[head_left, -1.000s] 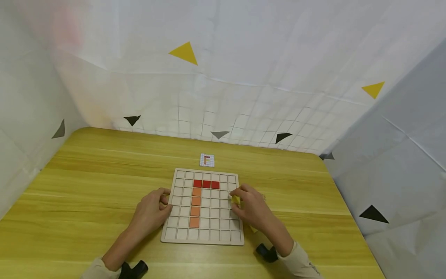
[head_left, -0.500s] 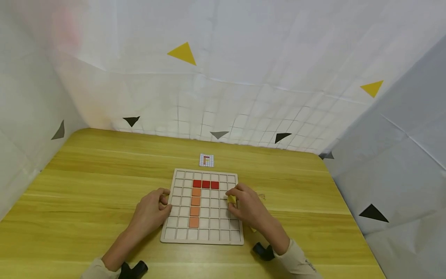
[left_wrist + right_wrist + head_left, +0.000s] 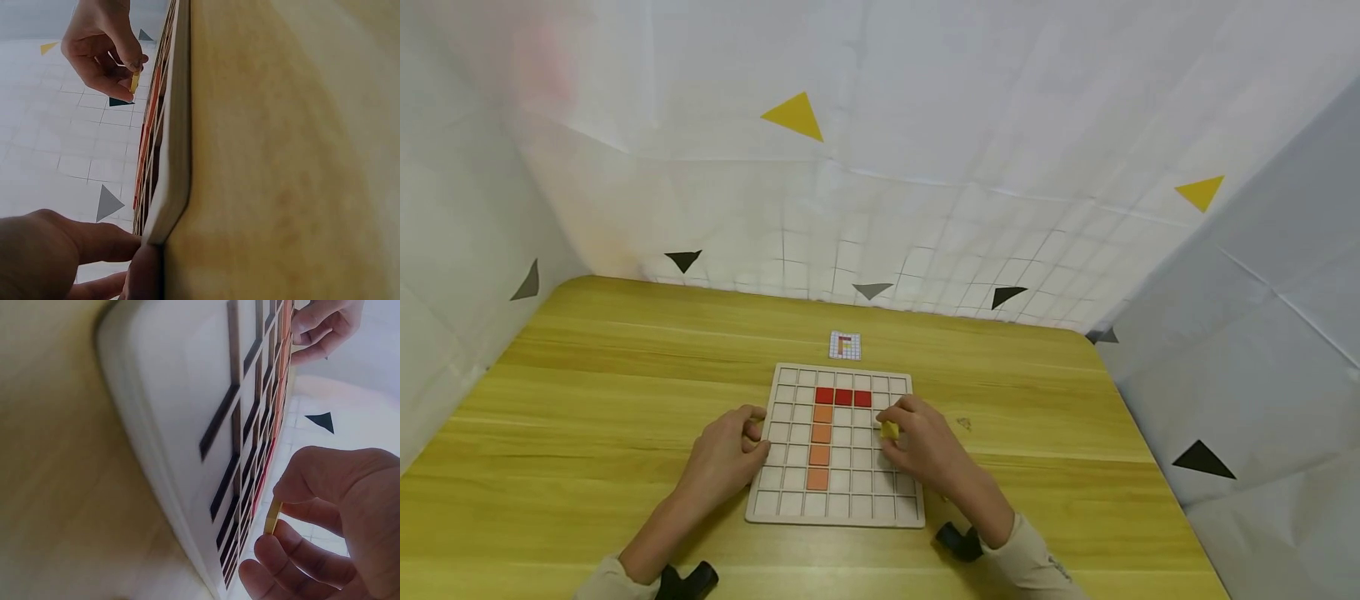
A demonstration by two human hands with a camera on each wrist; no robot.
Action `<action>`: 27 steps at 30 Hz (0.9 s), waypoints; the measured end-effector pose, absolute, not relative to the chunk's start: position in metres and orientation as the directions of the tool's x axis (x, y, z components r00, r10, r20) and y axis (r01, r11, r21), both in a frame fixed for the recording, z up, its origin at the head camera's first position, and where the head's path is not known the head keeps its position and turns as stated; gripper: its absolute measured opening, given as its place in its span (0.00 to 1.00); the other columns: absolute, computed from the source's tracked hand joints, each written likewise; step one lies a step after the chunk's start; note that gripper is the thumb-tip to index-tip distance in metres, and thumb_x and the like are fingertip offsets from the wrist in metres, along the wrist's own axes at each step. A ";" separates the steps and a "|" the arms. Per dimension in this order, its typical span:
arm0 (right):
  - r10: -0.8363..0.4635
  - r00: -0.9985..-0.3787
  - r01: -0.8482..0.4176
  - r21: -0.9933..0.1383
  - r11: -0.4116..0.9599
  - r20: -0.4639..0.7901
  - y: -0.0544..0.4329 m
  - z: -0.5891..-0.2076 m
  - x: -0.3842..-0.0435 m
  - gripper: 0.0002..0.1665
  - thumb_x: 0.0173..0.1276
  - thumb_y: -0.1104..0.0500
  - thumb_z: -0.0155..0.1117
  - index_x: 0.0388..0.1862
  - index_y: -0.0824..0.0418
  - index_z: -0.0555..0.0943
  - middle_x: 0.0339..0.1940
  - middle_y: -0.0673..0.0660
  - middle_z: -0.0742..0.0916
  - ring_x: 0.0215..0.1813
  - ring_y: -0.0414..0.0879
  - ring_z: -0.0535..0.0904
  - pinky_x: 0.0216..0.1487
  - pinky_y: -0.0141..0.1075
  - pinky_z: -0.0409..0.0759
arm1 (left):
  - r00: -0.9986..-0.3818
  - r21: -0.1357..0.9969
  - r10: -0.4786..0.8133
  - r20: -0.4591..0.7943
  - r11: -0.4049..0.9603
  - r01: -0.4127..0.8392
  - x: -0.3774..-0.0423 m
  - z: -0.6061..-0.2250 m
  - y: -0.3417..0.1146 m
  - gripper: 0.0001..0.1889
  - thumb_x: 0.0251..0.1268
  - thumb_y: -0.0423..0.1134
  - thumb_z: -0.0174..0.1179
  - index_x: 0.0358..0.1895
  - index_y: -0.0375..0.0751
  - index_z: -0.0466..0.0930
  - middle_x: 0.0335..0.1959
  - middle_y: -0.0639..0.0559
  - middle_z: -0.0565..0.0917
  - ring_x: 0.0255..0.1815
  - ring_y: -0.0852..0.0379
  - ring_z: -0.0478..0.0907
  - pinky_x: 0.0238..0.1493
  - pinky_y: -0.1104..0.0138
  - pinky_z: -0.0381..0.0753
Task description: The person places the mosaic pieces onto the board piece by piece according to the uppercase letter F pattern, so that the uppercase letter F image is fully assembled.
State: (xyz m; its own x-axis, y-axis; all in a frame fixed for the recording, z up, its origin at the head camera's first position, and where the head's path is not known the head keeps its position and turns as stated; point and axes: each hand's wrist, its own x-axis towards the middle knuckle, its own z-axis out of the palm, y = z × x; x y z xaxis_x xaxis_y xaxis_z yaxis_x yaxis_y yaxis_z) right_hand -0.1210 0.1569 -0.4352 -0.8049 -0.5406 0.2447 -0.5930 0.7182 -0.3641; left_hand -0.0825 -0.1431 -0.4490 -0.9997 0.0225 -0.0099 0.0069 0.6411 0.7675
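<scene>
A pale wooden grid board (image 3: 860, 504) lies on the table with three red tiles (image 3: 843, 397) in a row and several orange tiles (image 3: 821, 433) in a column below. My left hand (image 3: 726, 454) holds the board's left edge, thumb and fingers bent there. Over the board's right part, my right hand (image 3: 930, 442) pinches a yellow tile (image 3: 889, 430) between thumb and fingertips. From the right wrist, the tile (image 3: 272, 515) appears edge-on between the thumb and fingers, close over the grid. The left wrist view shows the same tile (image 3: 134, 81) beyond the board's edge.
A small printed card (image 3: 845, 345) with a coloured grid pattern lies behind the board. Behind the wooden table (image 3: 587, 375) hangs a white sheet (image 3: 925, 167) with triangles and lines. Black wrist devices (image 3: 688, 581) sit under both sleeves.
My right hand has moved left over the board, carrying the yellow tile inward from the right edge. The left hand has stayed at the board's left edge.
</scene>
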 end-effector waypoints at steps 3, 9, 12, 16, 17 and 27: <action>-0.545 -0.798 -0.602 -0.367 0.709 0.257 0.154 -0.434 -0.121 0.14 0.56 0.64 0.72 0.44 0.61 0.87 0.38 0.51 0.81 0.35 0.40 0.71 0.35 0.33 0.74 | -1.000 0.768 0.021 -0.007 0.641 0.008 -0.083 -0.450 -0.143 0.21 0.59 0.31 0.65 0.56 0.30 0.79 0.34 0.50 0.79 0.33 0.58 0.78 0.34 0.62 0.76; -0.555 -0.787 -0.617 -0.361 0.699 0.270 0.149 -0.435 -0.121 0.14 0.57 0.64 0.73 0.44 0.60 0.87 0.37 0.50 0.80 0.34 0.39 0.70 0.33 0.32 0.73 | -1.000 0.763 0.023 0.003 0.647 0.017 -0.084 -0.451 -0.143 0.21 0.58 0.31 0.66 0.56 0.30 0.79 0.34 0.50 0.79 0.32 0.58 0.78 0.34 0.63 0.76; -0.558 -0.783 -0.622 -0.359 0.696 0.273 0.147 -0.435 -0.121 0.14 0.56 0.65 0.73 0.44 0.61 0.87 0.37 0.50 0.80 0.34 0.39 0.70 0.34 0.32 0.73 | -1.000 0.761 0.022 0.008 0.648 0.020 -0.084 -0.451 -0.143 0.21 0.58 0.31 0.66 0.56 0.29 0.79 0.34 0.50 0.79 0.32 0.58 0.78 0.34 0.63 0.76; -0.562 -0.782 -0.623 -0.360 0.695 0.268 0.144 -0.434 -0.120 0.15 0.56 0.66 0.71 0.44 0.61 0.87 0.37 0.51 0.81 0.34 0.39 0.70 0.34 0.32 0.72 | -1.000 0.763 0.021 0.010 0.646 0.021 -0.083 -0.451 -0.143 0.21 0.58 0.31 0.66 0.56 0.30 0.79 0.34 0.50 0.79 0.32 0.58 0.78 0.34 0.62 0.76; -0.566 -0.780 -0.626 -0.361 0.691 0.268 0.143 -0.434 -0.120 0.15 0.56 0.66 0.71 0.44 0.62 0.87 0.37 0.51 0.81 0.34 0.39 0.70 0.33 0.32 0.72 | -1.000 0.763 0.021 0.011 0.646 0.022 -0.083 -0.451 -0.143 0.21 0.58 0.30 0.66 0.56 0.30 0.79 0.34 0.50 0.79 0.32 0.58 0.78 0.34 0.62 0.76; -0.584 -0.764 -0.645 -0.353 0.677 0.274 0.134 -0.434 -0.120 0.14 0.57 0.64 0.72 0.44 0.60 0.86 0.37 0.50 0.80 0.34 0.39 0.70 0.34 0.31 0.73 | -1.000 0.766 0.019 0.020 0.643 0.027 -0.083 -0.452 -0.143 0.20 0.58 0.31 0.66 0.55 0.30 0.79 0.33 0.50 0.78 0.32 0.58 0.77 0.34 0.62 0.76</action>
